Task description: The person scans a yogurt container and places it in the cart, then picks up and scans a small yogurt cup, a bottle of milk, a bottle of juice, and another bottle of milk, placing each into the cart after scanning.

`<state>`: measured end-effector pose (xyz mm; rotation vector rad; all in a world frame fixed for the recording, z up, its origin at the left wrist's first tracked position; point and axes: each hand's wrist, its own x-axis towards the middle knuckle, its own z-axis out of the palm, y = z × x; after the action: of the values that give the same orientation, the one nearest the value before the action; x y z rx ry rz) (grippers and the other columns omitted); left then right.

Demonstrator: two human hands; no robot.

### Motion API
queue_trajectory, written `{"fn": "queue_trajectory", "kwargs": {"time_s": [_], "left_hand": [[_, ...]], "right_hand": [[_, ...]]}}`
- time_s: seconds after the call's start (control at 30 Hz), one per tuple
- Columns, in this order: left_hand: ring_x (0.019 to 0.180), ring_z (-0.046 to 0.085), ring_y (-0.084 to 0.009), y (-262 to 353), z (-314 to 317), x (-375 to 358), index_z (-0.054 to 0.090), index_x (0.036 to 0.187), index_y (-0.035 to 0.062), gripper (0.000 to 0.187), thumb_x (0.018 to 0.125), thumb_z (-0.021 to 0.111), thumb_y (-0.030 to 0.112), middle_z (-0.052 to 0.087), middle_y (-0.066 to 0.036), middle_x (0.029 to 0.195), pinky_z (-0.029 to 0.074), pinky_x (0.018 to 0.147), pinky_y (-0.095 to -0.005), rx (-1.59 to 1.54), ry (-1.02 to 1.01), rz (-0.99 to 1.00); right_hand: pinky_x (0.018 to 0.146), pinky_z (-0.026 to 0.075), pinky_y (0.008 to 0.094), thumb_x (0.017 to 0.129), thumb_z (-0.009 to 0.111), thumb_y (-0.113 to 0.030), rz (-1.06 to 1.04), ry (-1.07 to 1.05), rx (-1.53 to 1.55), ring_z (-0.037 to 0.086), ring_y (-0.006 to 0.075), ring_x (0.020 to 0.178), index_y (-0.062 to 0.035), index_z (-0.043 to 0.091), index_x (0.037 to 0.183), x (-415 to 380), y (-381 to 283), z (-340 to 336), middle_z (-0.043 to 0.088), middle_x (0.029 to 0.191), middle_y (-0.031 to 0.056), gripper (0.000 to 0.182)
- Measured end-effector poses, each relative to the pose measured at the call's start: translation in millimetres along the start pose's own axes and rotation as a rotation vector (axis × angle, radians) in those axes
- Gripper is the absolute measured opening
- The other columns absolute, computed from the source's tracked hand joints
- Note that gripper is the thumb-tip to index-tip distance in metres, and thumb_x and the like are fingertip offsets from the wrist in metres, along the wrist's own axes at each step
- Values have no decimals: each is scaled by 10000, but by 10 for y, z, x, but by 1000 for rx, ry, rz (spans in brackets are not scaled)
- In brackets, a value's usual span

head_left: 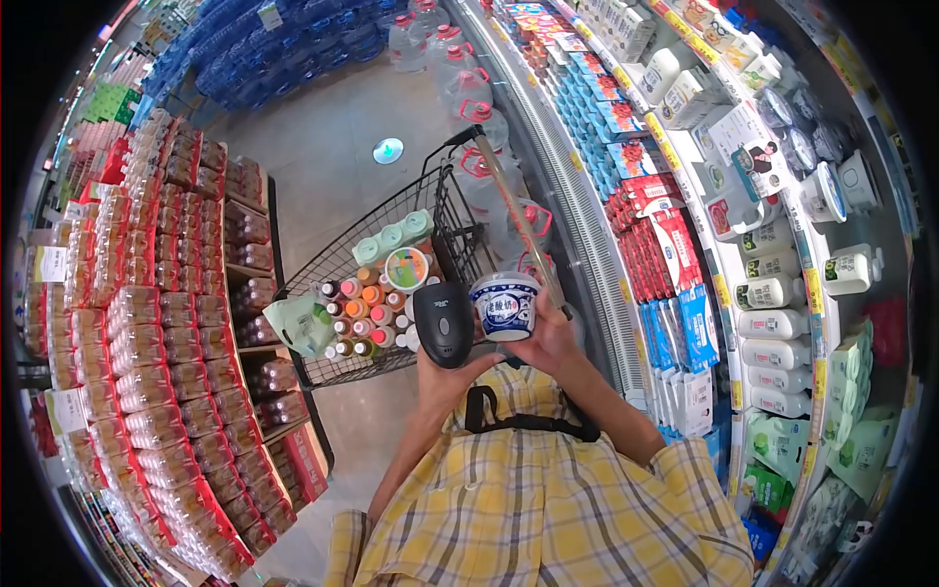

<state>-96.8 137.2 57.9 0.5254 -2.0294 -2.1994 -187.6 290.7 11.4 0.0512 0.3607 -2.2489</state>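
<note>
A black handheld barcode scanner [443, 323] is upright in my left hand [452, 377], the fingers wrapped round it from below and mostly hidden behind it. Close beside it, my right hand [551, 342] grips a white-and-blue yogurt tub [504, 309], its printed label facing me. Just beyond both hands stands a black wire shopping cart [333, 266]. Inside the cart are several small bottles with coloured caps [364, 311], a round tub with a fruit-coloured lid [406, 268], a pale green pack of cups [393, 237] and a pale green pouch [299, 323].
To the right runs a refrigerated shelf with milk bottles [773, 323], blue and red cartons [670, 235] and yogurt tubs [824, 193]. Stacks of packed bottles [161, 391] line the left. Large water jugs [479, 122] stand along the cooler, and a blue water stack [274, 59] rises behind.
</note>
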Motion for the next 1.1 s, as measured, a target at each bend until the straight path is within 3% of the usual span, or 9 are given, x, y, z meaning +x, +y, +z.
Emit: {"fn": "queue_trajectory", "kwargs": {"time_s": [0.1,0.3,0.4,0.5,0.6,0.77,0.8,0.9,1.1], "left_hand": [[855,638,-134,-93,-35,5,638,1067,3,495,660,904,97,683,-57,961,537,755,-281,64,58,-53],[721,618,-101,-159,-73,31,609,1080,7,469,691,868,47,668,-48,908,517,645,-241,163,61,-4],[735,632,-118,-13,-92,0,635,1044,-7,386,729,843,74,687,-56,897,530,681,-269,282,23,108],[746,639,-121,9,-238,-65,666,972,-12,267,782,801,117,699,-55,852,528,703,-285,272,-17,-22],[722,626,-113,67,-323,-78,682,945,-2,207,816,763,139,697,-58,800,512,680,-291,332,-142,4],[677,598,-117,142,-302,-96,692,984,25,204,811,741,123,687,-58,776,487,638,-311,388,-194,-63],[666,593,-119,134,-295,-104,691,993,28,210,809,737,118,684,-58,770,483,627,-314,380,-178,-57],[794,705,-237,181,-285,-95,677,1005,-17,266,799,732,141,716,-164,849,523,733,-361,418,-134,-84],[794,709,-257,66,-339,-91,681,999,-10,264,794,731,149,712,-179,830,521,724,-376,415,-68,-245]], "right_hand": [[1060,400,492,966,485,-510,90,2,3,526,309,1236,6,396,1392,1,-4,-54,524,1346,182,674],[1035,431,449,1006,477,-417,58,130,-185,550,285,1214,9,440,1354,9,10,26,549,1323,178,552],[1001,464,443,1010,480,-397,89,159,-124,594,283,1156,8,478,1318,107,-23,-51,596,1260,172,509],[934,517,441,987,511,-445,166,234,-284,636,284,1088,1,511,1285,308,-263,10,637,1192,166,537],[862,558,442,954,547,-499,379,195,-314,662,289,1035,-7,523,1270,571,-450,-91,657,1153,157,586],[782,598,433,936,550,-541,526,204,-335,685,301,968,-19,538,1242,894,-427,-114,652,1126,195,605],[788,596,437,936,553,-538,542,189,-333,684,300,966,-19,537,1242,940,-424,-139,653,1121,192,603],[812,589,450,936,564,-525,556,200,-325,679,299,973,-14,532,1243,1022,-381,-154,652,1110,186,598],[856,572,474,931,573,-524,534,245,-300,670,296,1006,-25,537,1240,1054,-279,-97,646,1135,174,589]]}}
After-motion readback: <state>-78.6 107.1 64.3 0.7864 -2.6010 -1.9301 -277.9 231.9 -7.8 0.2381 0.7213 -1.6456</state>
